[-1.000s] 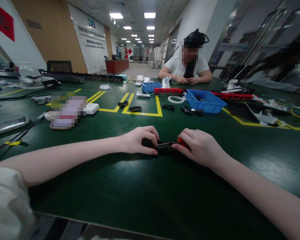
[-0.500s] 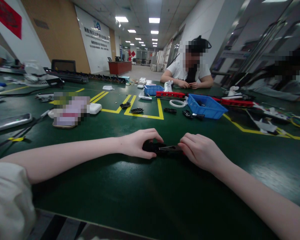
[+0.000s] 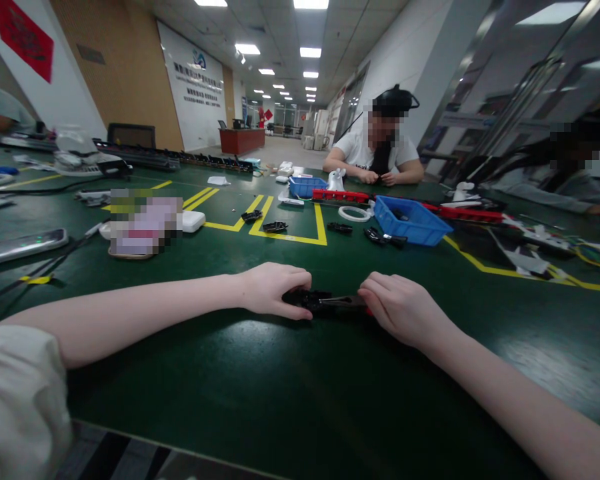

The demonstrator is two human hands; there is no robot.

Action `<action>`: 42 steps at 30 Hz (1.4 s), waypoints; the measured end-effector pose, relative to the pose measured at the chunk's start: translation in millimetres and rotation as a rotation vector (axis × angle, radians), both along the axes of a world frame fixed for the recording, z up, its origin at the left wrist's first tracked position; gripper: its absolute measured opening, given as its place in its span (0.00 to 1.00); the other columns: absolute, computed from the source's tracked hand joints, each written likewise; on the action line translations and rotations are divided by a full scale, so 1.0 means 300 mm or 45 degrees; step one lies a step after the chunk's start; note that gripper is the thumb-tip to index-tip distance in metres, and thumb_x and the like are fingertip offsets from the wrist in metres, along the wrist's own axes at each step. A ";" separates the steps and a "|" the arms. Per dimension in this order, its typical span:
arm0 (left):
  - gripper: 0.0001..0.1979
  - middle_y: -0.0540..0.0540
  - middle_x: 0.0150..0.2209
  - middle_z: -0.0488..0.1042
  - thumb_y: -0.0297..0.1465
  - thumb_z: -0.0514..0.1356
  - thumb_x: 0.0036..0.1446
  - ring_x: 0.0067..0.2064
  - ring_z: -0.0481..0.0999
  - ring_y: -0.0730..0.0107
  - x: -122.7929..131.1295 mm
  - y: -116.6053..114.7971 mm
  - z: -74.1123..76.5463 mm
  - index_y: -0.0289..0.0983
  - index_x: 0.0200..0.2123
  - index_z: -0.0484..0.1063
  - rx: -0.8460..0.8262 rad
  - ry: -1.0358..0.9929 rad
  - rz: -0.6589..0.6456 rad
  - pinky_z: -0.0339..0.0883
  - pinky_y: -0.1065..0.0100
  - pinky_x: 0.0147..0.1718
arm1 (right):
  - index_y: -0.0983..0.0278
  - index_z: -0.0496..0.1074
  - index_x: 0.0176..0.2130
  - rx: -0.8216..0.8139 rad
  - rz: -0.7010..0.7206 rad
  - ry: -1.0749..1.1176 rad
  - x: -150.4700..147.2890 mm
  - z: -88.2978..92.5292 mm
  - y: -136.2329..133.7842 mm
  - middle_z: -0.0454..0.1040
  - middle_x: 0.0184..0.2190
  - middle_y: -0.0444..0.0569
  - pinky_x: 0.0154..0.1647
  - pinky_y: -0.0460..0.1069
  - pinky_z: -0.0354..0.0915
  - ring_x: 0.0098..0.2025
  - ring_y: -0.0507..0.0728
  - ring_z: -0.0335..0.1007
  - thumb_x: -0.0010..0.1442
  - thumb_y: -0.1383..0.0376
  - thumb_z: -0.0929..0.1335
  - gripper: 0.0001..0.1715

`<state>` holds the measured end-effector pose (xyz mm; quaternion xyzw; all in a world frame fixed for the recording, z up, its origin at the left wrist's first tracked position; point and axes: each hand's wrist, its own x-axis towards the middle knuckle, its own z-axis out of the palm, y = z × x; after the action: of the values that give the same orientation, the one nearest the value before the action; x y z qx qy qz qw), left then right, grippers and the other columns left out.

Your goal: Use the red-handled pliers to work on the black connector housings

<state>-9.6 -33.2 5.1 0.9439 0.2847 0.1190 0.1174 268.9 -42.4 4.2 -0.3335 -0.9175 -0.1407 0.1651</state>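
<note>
On the green table (image 3: 280,387), my left hand (image 3: 273,290) is curled over a small black part (image 3: 305,298) and pins it to the surface. My right hand (image 3: 403,310) is closed around the handle of a slim tool (image 3: 343,302) with a metal blade; a trace of red shows at the grip. The blade points left and its tip meets the black part. Both forearms rest on the table.
Ahead lie several small black parts (image 3: 274,227) inside yellow floor-tape lines, a white ring (image 3: 353,213), black pliers (image 3: 384,237) and a blue bin (image 3: 411,221). A person (image 3: 375,150) sits opposite; another sits at the right. A white box (image 3: 193,221) lies left.
My left fingers have closed lower over the black part. The red grip seen a second ago is now almost hidden in my right hand. The view has tilted slightly.
</note>
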 end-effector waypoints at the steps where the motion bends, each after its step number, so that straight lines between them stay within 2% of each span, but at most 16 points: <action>1: 0.17 0.49 0.34 0.70 0.45 0.61 0.59 0.32 0.69 0.69 0.002 0.000 0.001 0.36 0.37 0.65 0.009 0.012 -0.001 0.56 0.71 0.27 | 0.65 0.69 0.31 0.003 0.001 0.000 -0.001 0.000 0.000 0.70 0.27 0.48 0.29 0.48 0.56 0.26 0.52 0.62 0.71 0.61 0.54 0.24; 7: 0.16 0.49 0.35 0.70 0.44 0.61 0.58 0.34 0.70 0.68 0.003 0.004 -0.001 0.37 0.35 0.64 0.045 0.037 -0.011 0.56 0.70 0.28 | 0.65 0.69 0.30 0.047 0.000 -0.029 -0.020 0.000 -0.009 0.69 0.27 0.49 0.28 0.49 0.56 0.25 0.52 0.62 0.71 0.61 0.54 0.25; 17: 0.15 0.50 0.34 0.69 0.43 0.60 0.59 0.33 0.69 0.70 -0.003 0.011 0.000 0.37 0.35 0.64 0.017 0.015 -0.054 0.56 0.71 0.27 | 0.65 0.69 0.30 0.030 0.016 -0.036 -0.010 0.012 -0.002 0.69 0.26 0.48 0.29 0.48 0.57 0.26 0.52 0.63 0.71 0.61 0.55 0.23; 42: 0.16 0.49 0.35 0.69 0.44 0.60 0.59 0.34 0.69 0.68 -0.007 0.014 0.001 0.37 0.36 0.65 0.002 0.011 -0.064 0.57 0.71 0.28 | 0.65 0.69 0.31 0.001 0.009 -0.010 -0.019 0.006 -0.014 0.70 0.27 0.49 0.28 0.48 0.57 0.25 0.52 0.64 0.71 0.60 0.54 0.24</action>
<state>-11.8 -29.0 5.4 0.9514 0.2612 0.1121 0.1183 263.1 -46.6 5.9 -0.3295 -0.9192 -0.1419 0.1622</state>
